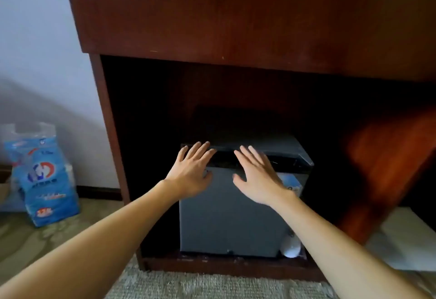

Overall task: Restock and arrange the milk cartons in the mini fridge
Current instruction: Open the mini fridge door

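- The cabinet (236,15), dark red-brown wood, fills the view from 10 to 2 o'clock; its lower half is an open, shadowed bay.
- A pale wall (35,39) stands at 9 to 10 o'clock of the cabinet.
- A carpet (212,284), greenish and looped, runs along the bottom at 6 o'clock.
- The fridge (224,216) — a small grey box with its door closed — sits on the bay floor, towards the bay's left side. A dark band runs along its top front edge.
- A blurred wooden panel (382,169) leans in at 3 o'clock of the fridge, well apart from both hands.
- A blue pack (44,180), printed and wrapped in clear plastic, stands upright on the floor by the wall, at 9 o'clock of the fridge and outside the cabinet. I cannot tell what it holds.
- The left hand (191,171) lies palm-down over the door's upper left corner, fingers straight and fanned apart, tips reaching the dark band at 12 o'clock. It grasps nothing.
- The right hand (259,178) sits just beside it at 3 o'clock, also flat with fingers spread, thumb out towards the left hand — gripping nothing. Whether either palm presses the door I cannot tell.
- A light sticker (292,186) shows on the door at 3 o'clock of the right wrist, partly hidden.
- A white round thing (292,248) rests at the fridge's lower right corner, at 5 o'clock.
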{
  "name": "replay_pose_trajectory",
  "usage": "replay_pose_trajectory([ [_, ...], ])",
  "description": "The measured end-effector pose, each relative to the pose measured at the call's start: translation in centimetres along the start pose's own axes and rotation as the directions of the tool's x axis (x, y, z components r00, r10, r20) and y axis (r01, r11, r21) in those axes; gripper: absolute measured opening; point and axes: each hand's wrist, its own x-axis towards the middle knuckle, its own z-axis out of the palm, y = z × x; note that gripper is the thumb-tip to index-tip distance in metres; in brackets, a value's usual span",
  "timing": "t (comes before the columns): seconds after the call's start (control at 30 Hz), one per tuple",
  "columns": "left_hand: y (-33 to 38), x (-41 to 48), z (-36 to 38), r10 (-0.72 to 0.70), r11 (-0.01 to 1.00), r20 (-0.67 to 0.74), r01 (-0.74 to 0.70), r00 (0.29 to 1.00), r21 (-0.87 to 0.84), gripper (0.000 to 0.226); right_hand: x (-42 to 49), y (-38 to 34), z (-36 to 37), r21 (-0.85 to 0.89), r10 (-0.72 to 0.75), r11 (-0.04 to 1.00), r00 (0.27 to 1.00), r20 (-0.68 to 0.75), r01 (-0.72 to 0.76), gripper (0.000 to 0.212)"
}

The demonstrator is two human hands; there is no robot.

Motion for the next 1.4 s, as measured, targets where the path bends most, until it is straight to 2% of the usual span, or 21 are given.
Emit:
replay_pose_trajectory([
  [0.1, -0.5, 0.7, 1.9, -0.034, 0.995, 0.104, 0.024, 0.994, 0.094, 0.086, 0.8, 0.3, 2.5, -0.111, 0.017, 0.994, 0.999, 0.036, -0.013, 0.084],
  [0.2, -0.2, 0.3, 3.0, -0.031, 0.979, 0.085, 0.014, 0.996, 0.201, 0.096, 0.7, 0.4, 3.4, -0.115, 0.012, 0.993, 1.0, -0.024, -0.015, 0.087],
  [0.43, 1.1, -2.4, -0.1, 0.0, 0.981, 0.115, -0.022, 0.993, 0.191, 0.09, -1.5, -0.3, 1.2, -0.053, 0.001, 0.999, 0.999, 0.044, 0.001, 0.08],
  [0.57, 3.0, -5.8, -2.9, 0.013, 0.994, 0.204, -0.034, 0.979, 0.103, 0.08, -5.0, -0.4, 0.6, -0.002, -0.019, 1.0, 0.998, 0.06, 0.019, 0.076],
  [0.73, 6.9, -9.7, -5.3, 0.049, 0.995, 0.291, -0.023, 0.955, -0.093, 0.067, -9.9, -0.8, -0.6, 0.03, 0.012, 0.999, 0.995, 0.095, -0.015, 0.077],
  [0.9, 12.7, -12.3, -5.1, 0.165, 0.941, 0.358, -0.037, 0.919, -0.337, 0.06, -15.2, 0.5, -2.0, 0.056, 0.034, 0.998, 0.994, 0.102, -0.04, 0.082],
  [1.07, 18.9, -12.6, -3.7, 0.302, 0.918, 0.365, -0.166, 0.881, -0.359, 0.062, -20.6, 2.9, -3.9, 0.108, 0.076, 0.99, 0.988, 0.133, -0.09, 0.069],
  [1.2, 23.3, -12.1, -2.4, 0.396, 0.907, 0.329, -0.31, 0.857, -0.285, 0.067, -24.1, 6.1, -5.5, 0.163, 0.149, 0.971, 0.973, 0.178, -0.178, 0.061],
  [1.33, 27.3, -11.0, -0.7, 0.453, 0.89, 0.246, -0.42, 0.857, -0.176, 0.062, -26.4, 9.5, -8.2, 0.312, 0.23, 0.9, 0.939, 0.256, -0.305, 0.056],
  [1.4, 28.9, -10.0, -0.1, 0.464, 0.885, 0.243, -0.437, 0.852, -0.161, 0.064, -27.5, 11.1, -9.0, 0.273, 0.257, 0.904, 0.928, 0.27, -0.33, 0.059],
])
